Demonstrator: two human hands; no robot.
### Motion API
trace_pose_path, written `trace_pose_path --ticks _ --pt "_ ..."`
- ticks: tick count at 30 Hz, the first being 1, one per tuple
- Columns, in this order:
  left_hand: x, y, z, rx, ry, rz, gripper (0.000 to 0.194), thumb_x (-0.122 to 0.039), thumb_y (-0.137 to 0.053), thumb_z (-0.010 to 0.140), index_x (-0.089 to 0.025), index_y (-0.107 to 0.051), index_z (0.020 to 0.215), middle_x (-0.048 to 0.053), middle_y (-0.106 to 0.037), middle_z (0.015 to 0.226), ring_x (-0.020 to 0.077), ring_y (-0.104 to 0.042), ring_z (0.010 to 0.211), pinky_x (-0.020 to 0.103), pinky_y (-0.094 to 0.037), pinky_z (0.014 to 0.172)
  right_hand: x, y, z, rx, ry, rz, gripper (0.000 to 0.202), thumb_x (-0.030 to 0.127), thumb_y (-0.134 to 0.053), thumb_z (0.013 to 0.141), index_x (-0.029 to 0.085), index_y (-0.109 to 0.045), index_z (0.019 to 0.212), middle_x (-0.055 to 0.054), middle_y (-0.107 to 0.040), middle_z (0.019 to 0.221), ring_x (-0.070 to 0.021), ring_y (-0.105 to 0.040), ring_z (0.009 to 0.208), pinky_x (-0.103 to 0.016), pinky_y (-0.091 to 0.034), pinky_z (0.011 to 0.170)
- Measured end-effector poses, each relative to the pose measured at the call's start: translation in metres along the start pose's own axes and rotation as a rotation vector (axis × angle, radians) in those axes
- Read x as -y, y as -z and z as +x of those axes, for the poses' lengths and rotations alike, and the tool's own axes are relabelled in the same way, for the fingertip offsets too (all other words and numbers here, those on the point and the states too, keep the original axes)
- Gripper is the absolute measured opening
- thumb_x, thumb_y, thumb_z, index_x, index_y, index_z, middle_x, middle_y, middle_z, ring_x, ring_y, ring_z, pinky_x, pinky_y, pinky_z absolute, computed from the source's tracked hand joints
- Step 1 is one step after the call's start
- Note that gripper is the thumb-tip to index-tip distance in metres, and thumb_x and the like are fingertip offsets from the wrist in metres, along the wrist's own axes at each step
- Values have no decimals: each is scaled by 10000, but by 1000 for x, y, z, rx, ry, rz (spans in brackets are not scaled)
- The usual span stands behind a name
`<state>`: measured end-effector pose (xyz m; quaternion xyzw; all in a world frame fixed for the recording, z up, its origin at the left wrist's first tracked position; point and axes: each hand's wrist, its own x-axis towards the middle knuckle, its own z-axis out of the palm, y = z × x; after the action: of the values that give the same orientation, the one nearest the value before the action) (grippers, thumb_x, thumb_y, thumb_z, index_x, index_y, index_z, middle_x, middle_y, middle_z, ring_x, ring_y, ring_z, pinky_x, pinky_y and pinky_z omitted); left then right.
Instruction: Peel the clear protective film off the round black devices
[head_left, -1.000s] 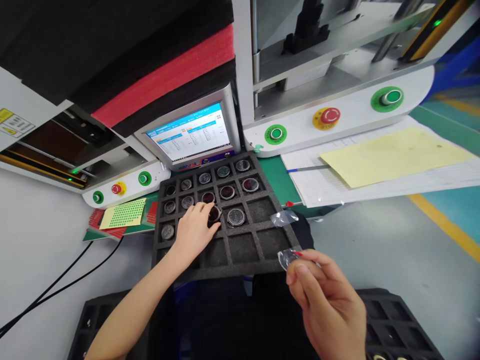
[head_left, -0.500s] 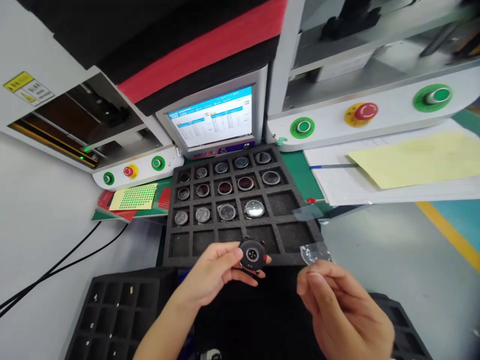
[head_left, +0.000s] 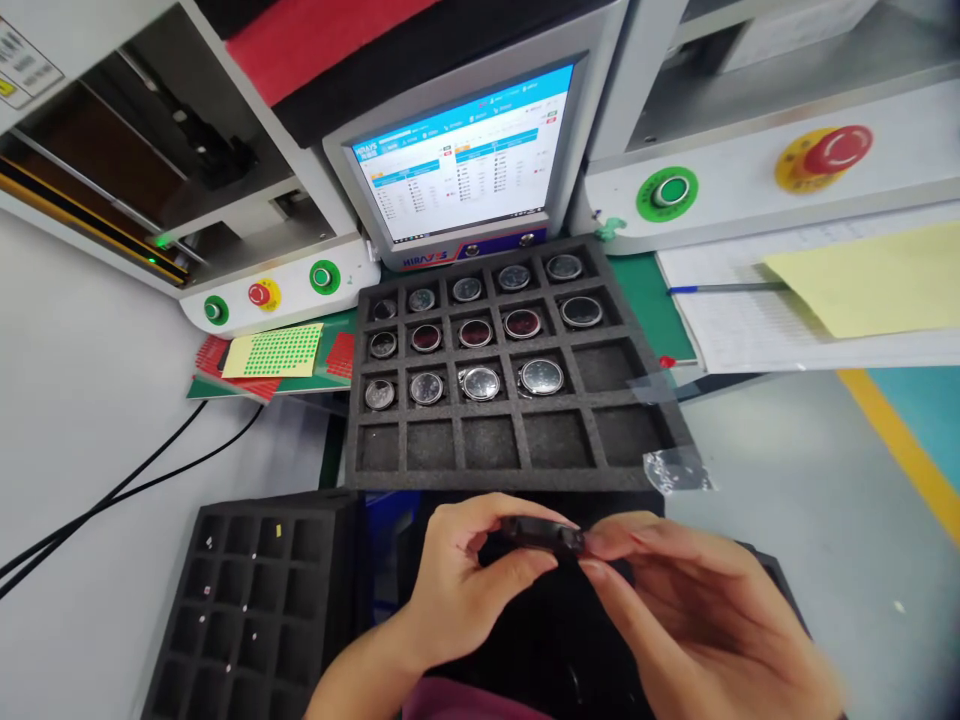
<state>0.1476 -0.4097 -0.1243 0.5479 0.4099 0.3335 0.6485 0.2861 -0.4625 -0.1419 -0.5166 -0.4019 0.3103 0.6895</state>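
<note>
Where the view begins at far left, two black cables [head_left: 112, 495] cross the grey tabletop [head_left: 75, 400]. Beside them a sheet of green dots [head_left: 274, 351] lies on red sheets below a panel with green and red buttons [head_left: 259, 294]. An empty black foam tray [head_left: 247, 600] sits at lower left, small specks in its cells. At centre, a monitor [head_left: 465, 165] stands behind a second foam tray [head_left: 510, 370]; round cases fill its three far rows except the last cell of the third row, and the nearest row holds none. Below that tray, the left hand [head_left: 465, 590] is closed on a dark round case [head_left: 544, 535], thumb beneath and fingers curled over, the case edge-on, just above the person's lap. The right hand [head_left: 697, 620] meets it from the other side, thumb and forefinger pinched on the case's right edge. A clear film scrap [head_left: 675, 470] rests at the tray's near right corner. Farther right, a pen [head_left: 720, 288] and yellow paper [head_left: 877, 280] lie on white forms below a red stop button [head_left: 832, 152].
</note>
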Motion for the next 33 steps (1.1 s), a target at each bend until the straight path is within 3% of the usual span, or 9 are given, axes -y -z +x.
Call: trace_pose_path --ticks 11,18,27,33 --pt "-5 16 -1 109 -131 232 181 -242 -667 893 -248 -753 1053 46 -775 930 177 -717 835 260 -540 771 5 2 -5 42 -7 4 528 -26 -700 733 277 -620 1158 -6 -708 854 -165 -693 768 -279 -626 703" --pt "-6 19 0 142 -88 227 174 -297 -661 898 -234 -761 1026 55 -778 896 187 -721 792 262 -538 729 8 9 17 273 -103 101 344 26 -668 783 276 -628 1017 10 -649 736 -143 -661 681 -240 -598 621" --pt "-3 17 1 126 -115 208 189 -311 -660 899 -236 -759 1041 65 -776 911 188 -713 808 267 -540 740 4 7 5 103 -64 -18 310 83 -773 744 289 -694 962 2 -708 742 -179 -688 661 -297 -615 589" --pt "-2 17 2 126 -106 193 180 -300 -670 892 -243 -759 1038 63 -773 899 187 -706 790 272 -532 727 4 16 6 171 -41 -68 306 60 -738 769 292 -697 963 5 -709 770 -173 -677 676 -283 -594 570"
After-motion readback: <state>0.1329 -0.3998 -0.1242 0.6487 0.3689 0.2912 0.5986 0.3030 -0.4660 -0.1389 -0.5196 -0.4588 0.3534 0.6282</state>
